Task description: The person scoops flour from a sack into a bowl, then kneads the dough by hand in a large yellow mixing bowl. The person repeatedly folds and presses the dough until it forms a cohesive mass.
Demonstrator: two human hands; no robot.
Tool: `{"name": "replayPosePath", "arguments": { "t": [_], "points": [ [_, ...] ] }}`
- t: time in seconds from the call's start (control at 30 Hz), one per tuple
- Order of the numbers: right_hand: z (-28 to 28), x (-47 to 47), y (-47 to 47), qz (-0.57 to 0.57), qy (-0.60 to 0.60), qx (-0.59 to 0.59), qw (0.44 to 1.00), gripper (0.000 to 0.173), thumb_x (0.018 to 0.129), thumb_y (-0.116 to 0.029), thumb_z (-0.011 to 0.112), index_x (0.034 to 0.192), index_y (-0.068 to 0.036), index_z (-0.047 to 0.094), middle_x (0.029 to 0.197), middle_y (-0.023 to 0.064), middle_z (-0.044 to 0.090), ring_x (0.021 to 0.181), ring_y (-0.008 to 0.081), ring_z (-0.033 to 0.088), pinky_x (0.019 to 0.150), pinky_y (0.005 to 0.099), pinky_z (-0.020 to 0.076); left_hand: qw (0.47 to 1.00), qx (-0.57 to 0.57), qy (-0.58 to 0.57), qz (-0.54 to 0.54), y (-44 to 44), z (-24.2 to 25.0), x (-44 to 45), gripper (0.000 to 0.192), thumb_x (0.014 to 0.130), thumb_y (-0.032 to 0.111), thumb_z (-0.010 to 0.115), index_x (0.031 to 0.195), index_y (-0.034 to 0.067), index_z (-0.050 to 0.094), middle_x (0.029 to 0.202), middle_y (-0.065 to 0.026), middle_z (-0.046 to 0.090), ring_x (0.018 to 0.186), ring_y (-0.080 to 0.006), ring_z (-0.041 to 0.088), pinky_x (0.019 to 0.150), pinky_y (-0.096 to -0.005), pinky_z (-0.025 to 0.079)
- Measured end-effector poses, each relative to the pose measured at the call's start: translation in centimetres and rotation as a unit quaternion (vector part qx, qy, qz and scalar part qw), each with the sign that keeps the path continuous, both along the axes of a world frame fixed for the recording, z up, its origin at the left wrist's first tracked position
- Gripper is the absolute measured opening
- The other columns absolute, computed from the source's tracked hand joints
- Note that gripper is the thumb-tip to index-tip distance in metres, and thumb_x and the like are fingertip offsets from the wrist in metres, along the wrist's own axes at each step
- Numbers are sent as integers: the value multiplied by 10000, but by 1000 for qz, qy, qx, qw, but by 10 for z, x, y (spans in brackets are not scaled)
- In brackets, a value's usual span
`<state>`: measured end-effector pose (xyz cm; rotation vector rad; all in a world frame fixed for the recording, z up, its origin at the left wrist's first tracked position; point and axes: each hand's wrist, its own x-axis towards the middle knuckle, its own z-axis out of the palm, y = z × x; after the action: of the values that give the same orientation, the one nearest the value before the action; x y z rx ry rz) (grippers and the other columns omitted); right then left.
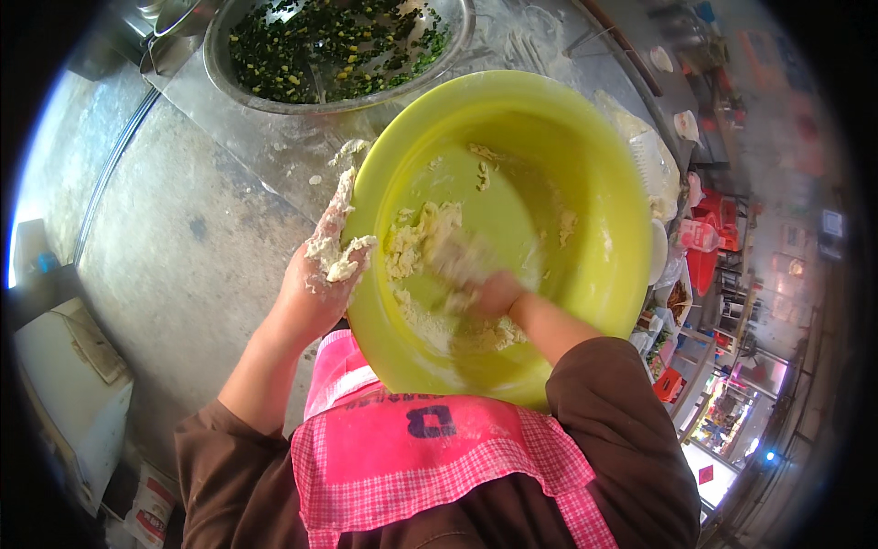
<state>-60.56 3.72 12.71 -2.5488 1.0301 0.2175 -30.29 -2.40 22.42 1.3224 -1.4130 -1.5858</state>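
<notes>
A large yellow-green basin (603, 226) tilts before me, its near rim against my pink apron (384, 453). My left hand (329, 257), caked with sticky dough, holds the basin's left rim from outside. Inside, my right hand (473, 274) is blurred by motion among lumps of pale dough (411, 247); its fingers cannot be made out clearly. Loose flour (439, 329) lies on the near part of the basin floor. Small dough scraps (483, 177) stick to the far side and walls.
Beyond the basin, a wide metal bowl (212, 65) holds chopped greens with yellow bits (302, 48). It stands on a flour-dusted metal worktop (521, 34). Plastic bags (651, 165) and food containers (675, 302) crowd the right side. Concrete floor (185, 199) shows at left.
</notes>
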Motion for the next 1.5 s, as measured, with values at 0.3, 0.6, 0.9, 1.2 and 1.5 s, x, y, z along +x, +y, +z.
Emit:
{"name": "replayPosePath", "arguments": {
  "t": [0.3, 0.6, 0.9, 1.2, 1.5],
  "points": [
    [-14, 77, -35, -162, 50, 51, 984, 621, 865, -457, 478, 1382, -137, 353, 1453, 138, 271, 1304, 332, 315, 1100, 464, 150, 999, 17, 11, 38, -2, -2, -7, 523, 863, 9, 539, 1351, 17, 351, 1207, -118, 536, 1012, -152, 513, 869, -276, 416],
    [69, -51, -34, -104, 175, 193, 960, 423, 833, -391, 528, 1146, -109, 566, 1257, 134, 496, 1145, 295, 479, 965, 408, 378, 997, 59, 34, 27, -5, 1, -3, 542, 871, 17, 523, 1374, 24, 323, 1250, -109, 512, 1040, -141, 503, 879, -260, 409],
    [88, -140, 3, -791, -310, 192, 492, 412, 918, -277, 441, 1280, -80, 462, 1199, 115, 549, 1051, 226, 541, 842, 394, 444, 999, 33, 27, 26, -4, -5, -2, 488, 868, 23, 535, 1326, -8, 371, 1161, -86, 541, 970, -135, 499, 839, -266, 420],
    [67, -144, -157, -531, 91, 54, 840, 591, 850, -423, 536, 1286, -37, 437, 1235, 215, 498, 1073, 360, 512, 885, 462, 419, 995, 92, 21, -8, -3, 4, 2, 474, 883, 14, 506, 1332, -18, 356, 1197, -82, 512, 1038, -140, 475, 872, -270, 400],
    [13, -132, -20, -709, -149, 89, 683, 658, 880, -280, 525, 1403, -5, 236, 1461, 213, 201, 1323, 313, 278, 1071, 376, 271, 999, -7, 33, -22, -10, -4, 1, 512, 880, -4, 477, 1366, -5, 319, 1239, -99, 506, 1065, -144, 489, 897, -272, 399]
  ]
}}
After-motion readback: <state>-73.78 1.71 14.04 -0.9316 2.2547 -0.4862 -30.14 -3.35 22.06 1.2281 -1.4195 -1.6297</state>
